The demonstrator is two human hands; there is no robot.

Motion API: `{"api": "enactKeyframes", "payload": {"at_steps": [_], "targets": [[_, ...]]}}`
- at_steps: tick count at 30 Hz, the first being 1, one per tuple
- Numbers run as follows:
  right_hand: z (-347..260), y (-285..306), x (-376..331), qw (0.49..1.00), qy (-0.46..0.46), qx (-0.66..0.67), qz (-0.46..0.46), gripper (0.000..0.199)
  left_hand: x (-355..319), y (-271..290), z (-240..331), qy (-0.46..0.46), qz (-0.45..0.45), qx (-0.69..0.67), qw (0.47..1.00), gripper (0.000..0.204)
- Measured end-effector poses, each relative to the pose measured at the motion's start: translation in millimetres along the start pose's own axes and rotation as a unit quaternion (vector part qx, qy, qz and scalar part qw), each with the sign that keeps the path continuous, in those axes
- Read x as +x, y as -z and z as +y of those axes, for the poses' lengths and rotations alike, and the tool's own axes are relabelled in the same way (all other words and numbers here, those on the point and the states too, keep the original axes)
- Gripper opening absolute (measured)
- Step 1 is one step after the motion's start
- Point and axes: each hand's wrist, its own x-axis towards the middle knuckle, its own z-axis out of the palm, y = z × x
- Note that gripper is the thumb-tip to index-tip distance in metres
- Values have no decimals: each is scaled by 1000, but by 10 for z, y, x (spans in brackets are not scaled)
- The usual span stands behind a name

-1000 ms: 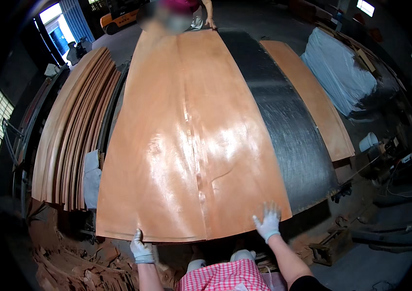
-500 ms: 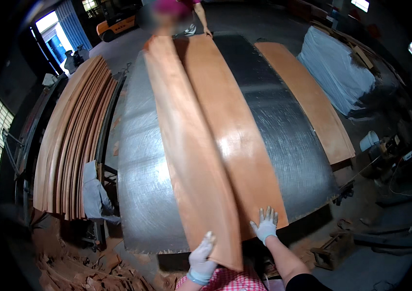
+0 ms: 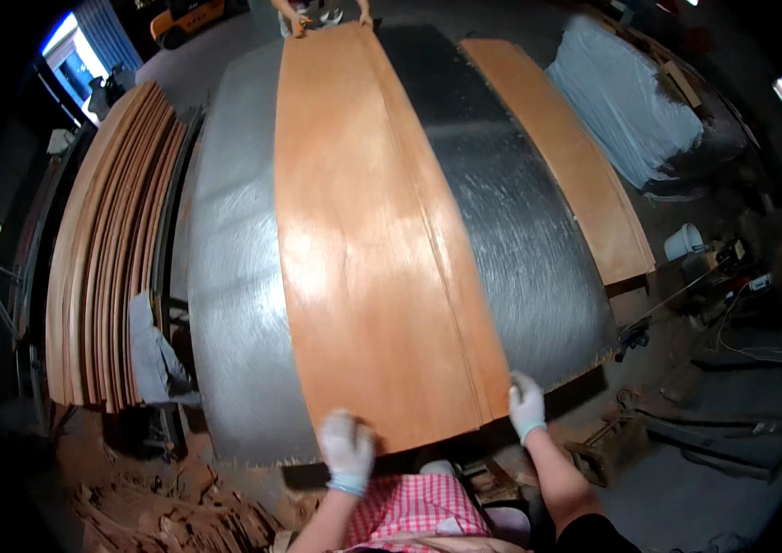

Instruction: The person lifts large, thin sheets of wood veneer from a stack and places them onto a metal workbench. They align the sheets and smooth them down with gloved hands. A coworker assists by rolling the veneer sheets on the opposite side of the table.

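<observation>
Wood sheet [image 3: 373,249] looks light, bendy, easily split; best held at near corners, where left hand [image 3: 348,449] and right hand [image 3: 527,405] sit, pinching unclear.

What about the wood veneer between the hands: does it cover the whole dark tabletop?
No, the dark tabletop shows bare along both long sides of the wood veneer.

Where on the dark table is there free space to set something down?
Bare strips of the dark table lie left of the wide brown sheet and between it and the narrow brown sheets. Crowded: the wide sheet's near corners, where the left hand and right hand are.
</observation>
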Motion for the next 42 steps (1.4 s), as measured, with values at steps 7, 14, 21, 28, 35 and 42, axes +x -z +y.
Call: {"api": "enactKeyframes", "payload": {"at_steps": [7, 14, 21, 28, 35, 42], "targets": [[164, -205, 346, 942, -301, 21, -146, 75, 126, -187, -1253, 383, -125, -198, 893, 63], [-443, -15, 203, 934, -242, 79, -249, 50, 150, 42, -1075, 232, -185, -262, 918, 49], [-1708, -572, -657, 963, -158, 188, -106, 27, 138, 1402, -962, 174, -127, -313, 925, 45], [-3300, -2294, -1786, 940, -141, 281, -134, 31, -115, 3446, -2788, 201, -85, -227, 949, 43], [-4797, -4536, -2489, 876, -214, 316, -295, 25, -41, 5153, -4705, 215, -29, -87, 972, 53], [-6626, -6336, -2920, 801, -183, 422, -384, 25, 172, 7196, -6110, 205, 23, 27, 978, 50]]}}
